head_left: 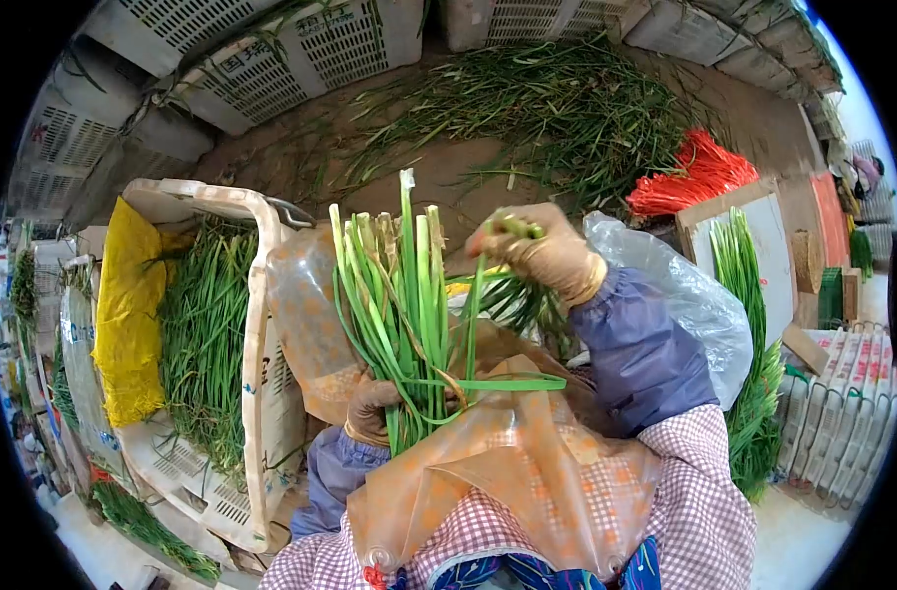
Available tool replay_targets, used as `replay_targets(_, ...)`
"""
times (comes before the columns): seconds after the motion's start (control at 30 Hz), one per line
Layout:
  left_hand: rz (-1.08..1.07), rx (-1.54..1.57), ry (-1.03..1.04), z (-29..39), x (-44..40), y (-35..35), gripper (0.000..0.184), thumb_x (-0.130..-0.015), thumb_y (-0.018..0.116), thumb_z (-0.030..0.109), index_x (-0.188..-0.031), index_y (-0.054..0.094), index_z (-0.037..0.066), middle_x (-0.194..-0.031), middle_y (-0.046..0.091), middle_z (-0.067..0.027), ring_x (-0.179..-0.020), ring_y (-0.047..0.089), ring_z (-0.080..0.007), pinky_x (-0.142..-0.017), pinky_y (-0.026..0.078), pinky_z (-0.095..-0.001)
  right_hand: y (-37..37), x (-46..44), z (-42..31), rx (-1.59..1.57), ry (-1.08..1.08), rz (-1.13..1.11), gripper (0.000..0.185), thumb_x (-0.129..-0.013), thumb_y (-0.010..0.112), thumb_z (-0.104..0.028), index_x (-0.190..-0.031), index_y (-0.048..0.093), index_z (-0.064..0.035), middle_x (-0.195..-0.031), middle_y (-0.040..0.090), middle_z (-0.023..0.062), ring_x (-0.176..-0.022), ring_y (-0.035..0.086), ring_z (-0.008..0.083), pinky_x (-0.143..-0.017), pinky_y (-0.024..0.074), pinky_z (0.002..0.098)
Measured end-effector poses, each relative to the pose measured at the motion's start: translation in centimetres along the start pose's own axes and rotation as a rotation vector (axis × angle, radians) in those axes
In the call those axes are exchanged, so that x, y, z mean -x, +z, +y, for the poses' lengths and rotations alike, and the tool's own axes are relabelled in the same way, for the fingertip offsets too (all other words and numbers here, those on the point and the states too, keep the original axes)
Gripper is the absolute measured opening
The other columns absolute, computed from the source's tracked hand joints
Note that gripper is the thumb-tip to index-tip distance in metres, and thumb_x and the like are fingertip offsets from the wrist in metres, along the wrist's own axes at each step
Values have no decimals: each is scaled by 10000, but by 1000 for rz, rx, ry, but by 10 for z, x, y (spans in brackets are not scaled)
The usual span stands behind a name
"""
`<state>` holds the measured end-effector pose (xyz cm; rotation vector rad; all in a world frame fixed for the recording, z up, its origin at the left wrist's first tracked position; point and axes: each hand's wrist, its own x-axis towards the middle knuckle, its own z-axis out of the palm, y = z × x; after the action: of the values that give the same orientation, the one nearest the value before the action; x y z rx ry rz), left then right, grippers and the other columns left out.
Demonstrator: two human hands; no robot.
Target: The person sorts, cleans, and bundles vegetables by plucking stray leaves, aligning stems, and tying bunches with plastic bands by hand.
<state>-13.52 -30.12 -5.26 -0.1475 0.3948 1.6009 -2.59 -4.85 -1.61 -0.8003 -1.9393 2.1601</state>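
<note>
My gloved left hand point(372, 409) is wrapped round a loose bunch of long flat green stalks point(409, 295) that look like garlic chives. Their pale cut ends point up and away from me, and a few withered brown strands hang among them. Up and to the right, my gloved right hand point(552, 258) is closed on a few chive stalks point(512, 228), somewhat blurred. One long leaf point(512, 384) bends out sideways from the bunch. An orange-patterned clear plastic apron point(448, 492) covers my lap beneath both hands.
At my left stands a white crate point(262, 344) of greens with a yellow sack point(129, 315) on its side. Loose green trimmings point(567, 118) lie on the floor ahead. Red ties point(699, 175), a clear plastic bag point(680, 295) and trimmed chives point(748, 315) are at my right.
</note>
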Motion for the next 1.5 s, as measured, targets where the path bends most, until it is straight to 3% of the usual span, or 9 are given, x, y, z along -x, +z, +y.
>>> replay_targets(0.07,14,-121,-10,4,-2,4,572,-657,642,81,-1182,459,-54,-1013,587,-285,-918,616,-394,-838,523,-509,-22,-4,12,85,-261,236,145,-859,632,-185,-821,686,-56,-737,618,-11,-598,474,45,-526,373,205)
replay_targets(0.27,137,-167,-38,-2,-2,0,597,-633,649,111,-1182,477,-48,-1013,601,-251,-922,618,-379,-850,520,-501,-117,1,-16,267,-617,950,162,-891,598,-232,-868,650,-80,-770,633,29,-702,569,106,-641,469,239)
replay_targets(0.53,128,-94,-9,-4,-9,26,595,-649,625,10,-1208,441,-75,-1068,579,-276,-937,616,-396,-830,528,-512,12,12,-31,-101,51,-49,177,-772,734,-137,-873,640,-27,-773,619,-5,-707,547,75,-656,460,218)
replay_targets(0.73,103,-67,-118,-2,-8,21,578,-676,639,38,-1208,446,-79,-1064,586,-268,-914,629,-365,-813,542,-462,13,15,-8,-180,122,-6,114,-781,714,-112,-821,633,-42,-644,529,-51,-512,411,25,-455,319,186)
replay_targets(0.93,188,-296,-74,-2,-7,16,476,-667,659,86,-1094,524,-77,-922,626,-236,-766,648,-307,-691,569,-402,-6,24,3,-85,-39,-66,40,-806,606,-22,-831,637,-22,-738,588,-30,-680,515,44,-580,433,207)
replay_targets(1.07,99,-274,-52,-2,-8,21,483,-672,656,80,-1104,511,-81,-909,621,-240,-733,648,-288,-675,573,-390,-41,4,18,484,-642,402,120,-769,546,23,-833,639,-19,-738,613,31,-692,554,72,-603,448,220)
replay_targets(1.2,159,-257,-60,-3,-5,18,500,-684,655,89,-1126,496,-82,-928,622,-234,-752,650,-283,-667,576,-372,-107,-2,23,641,-351,912,263,-822,661,-152,-1071,626,-73,-916,651,37,-763,581,102,-696,486,248)
replay_targets(1.33,232,-239,-33,-8,-9,26,519,-698,654,94,-1155,478,-77,-939,625,-213,-785,650,-278,-678,573,-371,-36,18,4,97,-180,277,259,-813,681,-147,-1054,654,-57,-820,598,-41,-681,496,36,-606,413,184)
replay_targets(1.5,184,-352,6,-8,-14,34,488,-705,661,99,-1131,487,-64,-944,626,-204,-789,650,-280,-679,566,-373,25,14,3,-191,82,221,114,-823,665,-140,-883,663,-43,-665,552,-45,-583,446,19,-505,355,172)
